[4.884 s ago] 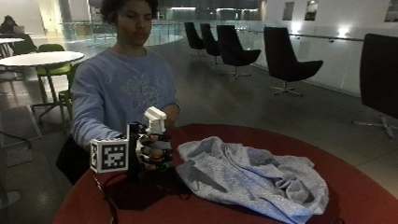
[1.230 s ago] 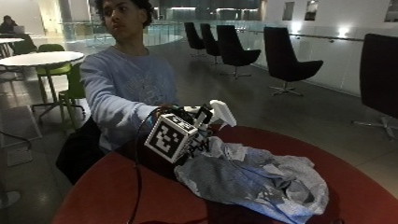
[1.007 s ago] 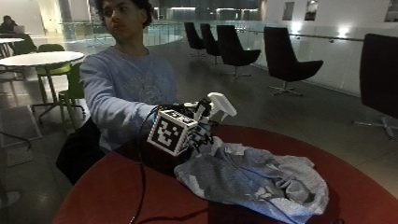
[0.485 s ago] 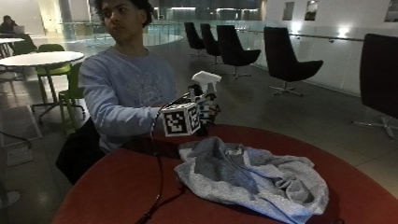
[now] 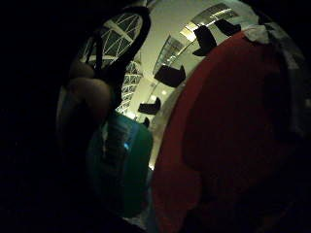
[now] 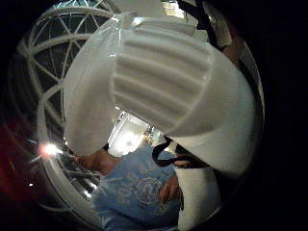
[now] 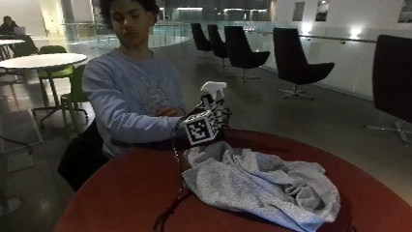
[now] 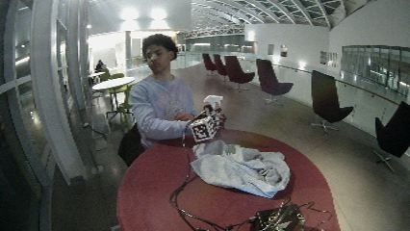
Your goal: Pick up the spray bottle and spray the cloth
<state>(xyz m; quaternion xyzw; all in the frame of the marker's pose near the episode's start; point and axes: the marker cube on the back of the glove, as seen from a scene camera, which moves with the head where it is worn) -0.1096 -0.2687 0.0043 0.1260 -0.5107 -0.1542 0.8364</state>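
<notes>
1. A person sits at the far-left edge of a round red table (image 7: 128, 193). The bare forearm lies folded across the body, at the table edge.
2. The right hand (image 7: 212, 118) is raised above the table edge nearest the person, clear of the surface. Its fingers are curled round the neck of the spray bottle (image 7: 213, 92), holding it off the table.
3. The long axis of the spray bottle is close to upright. The white trigger head is uppermost and projects above the hand; the body is hidden behind the glove in the outside view.
4. In the outside view the nozzle end of the head points right, away from the person. Whether it aims down toward the cloth cannot be determined.
5. In the thumb side palm view the ribbed white head (image 6: 163, 86) fills most of the frame, close to the palm.
6. In the little finger side palm view the green translucent bottle body (image 5: 121, 165) sits beside a bare fingertip (image 5: 90, 94), with the red table surface next to it.
7. The grey cloth (image 7: 257, 186) lies crumpled on the table, below and to the right of the hand. The bottle does not touch the cloth.
8. Dark cables (image 8: 185, 202) trail across the table toward the near edge.
</notes>
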